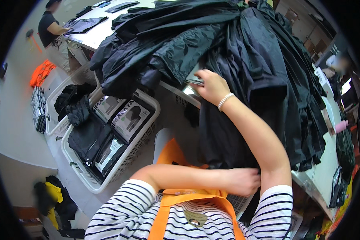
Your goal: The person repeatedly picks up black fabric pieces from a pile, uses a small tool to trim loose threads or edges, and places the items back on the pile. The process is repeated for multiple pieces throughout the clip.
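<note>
A: Where is the black clothing pile (264,60) lying?

B: It's spreading to the right of the packed basket (98,188) and beyond it, covering part of a white table (88,39) and hanging down in loose folds.

A: And the right hand (212,87)?

B: It's reaching out to the right of the packed basket, just past its far end, with a pale bracelet (225,101) circling the wrist. The fingers are curling at a small grey thing (195,81), but I can't tell whether they're gripping it.

A: What is the left hand (244,182) doing?

B: It's crossing in front of the orange apron (166,210), well to the right of the packed basket, and curling near the hanging black cloth. It's blurred, so I can't tell if it's holding anything.

A: What is the packed basket holding?

B: Flat packets (130,120) are lying inside, next to folded black clothes (90,138).

A: Anything around it?

B: A second white basket (64,127) is standing just behind it, carrying dark clothing. Orange clothes (43,73) are lying farther back and to the left, and a co-worker (51,32) is standing well beyond it, at the table.
</note>
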The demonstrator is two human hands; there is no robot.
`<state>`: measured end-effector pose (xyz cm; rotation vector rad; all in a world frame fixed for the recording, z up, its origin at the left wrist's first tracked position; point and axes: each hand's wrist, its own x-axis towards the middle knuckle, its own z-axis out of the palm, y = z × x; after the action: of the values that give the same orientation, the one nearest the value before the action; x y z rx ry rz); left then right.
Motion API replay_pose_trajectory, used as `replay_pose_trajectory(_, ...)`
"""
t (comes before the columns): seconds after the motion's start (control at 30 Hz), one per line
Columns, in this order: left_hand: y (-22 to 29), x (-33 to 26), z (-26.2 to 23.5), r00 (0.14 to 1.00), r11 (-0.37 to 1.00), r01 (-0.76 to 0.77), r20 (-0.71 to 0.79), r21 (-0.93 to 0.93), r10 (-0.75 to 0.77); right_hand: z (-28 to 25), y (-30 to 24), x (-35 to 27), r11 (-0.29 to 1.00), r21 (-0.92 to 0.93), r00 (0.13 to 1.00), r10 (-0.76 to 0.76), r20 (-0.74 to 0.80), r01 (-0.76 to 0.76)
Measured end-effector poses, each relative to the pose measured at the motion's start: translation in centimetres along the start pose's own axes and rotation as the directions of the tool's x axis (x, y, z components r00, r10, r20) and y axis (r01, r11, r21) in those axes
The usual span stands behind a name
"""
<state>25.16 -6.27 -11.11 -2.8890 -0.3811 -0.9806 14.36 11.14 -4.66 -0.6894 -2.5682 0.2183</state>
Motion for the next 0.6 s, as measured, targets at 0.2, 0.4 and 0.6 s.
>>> replay_pose_trajectory(0.2, -3.7, -12.0, -13.7, 0.767, 0.947, 0.211, -0.642, 0.244, -0.005, 1.0, -5.0, 2.5, 0.969, 0.184, 0.968, -0.124, -0.217, 0.166)
replay_pose_trajectory(0.4, -11.2, -18.0, -18.4, 0.246, 0.497, 0.867, -0.89, 0.025, -0.383, 0.9, -4.1, 3.2, 0.979, 0.036, 0.945, -0.183, -0.272, 0.2)
replay_pose_trajectory(0.6, -13.8, -23.8, -18.5, 0.412, 0.138, 0.9, -0.703, 0.414, -0.579, -5.9, -0.7, -2.5, 0.991, 0.063, 0.963, -0.101, -0.249, 0.12)
